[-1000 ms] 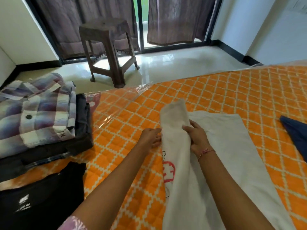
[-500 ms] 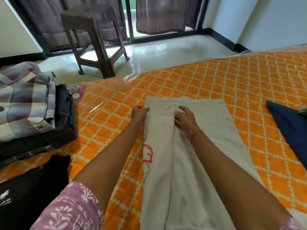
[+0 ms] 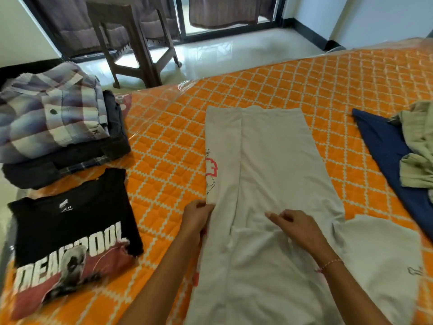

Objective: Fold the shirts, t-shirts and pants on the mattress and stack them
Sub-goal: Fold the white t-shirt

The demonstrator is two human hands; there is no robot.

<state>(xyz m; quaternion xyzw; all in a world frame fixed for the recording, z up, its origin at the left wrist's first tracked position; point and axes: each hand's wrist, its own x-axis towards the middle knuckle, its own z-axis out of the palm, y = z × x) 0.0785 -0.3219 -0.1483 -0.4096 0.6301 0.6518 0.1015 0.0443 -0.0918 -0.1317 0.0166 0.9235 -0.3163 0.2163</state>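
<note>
A: What has changed near the front edge of the mattress (image 3: 304,73)?
B: Both hands came back toward the person. The left hand (image 3: 196,216) pinches the folded left edge of the white t-shirt (image 3: 276,165); the right hand (image 3: 297,227) rests on it, fingers loosely curled. The left third is now folded, so the right side comes next, I think.
A: How many clothes?
B: One black t-shirt (image 3: 70,228) by the left edge, one stack (image 3: 54,127) behind it, and a blue cloth (image 3: 384,146) and a green cloth (image 3: 419,141) by the right edge.

Bare mattress (image 3: 168,146) left of white t-shirt (image 3: 276,160) (stack (image 3: 58,127) beyond), navy garment (image 3: 384,151) crowding right
</note>
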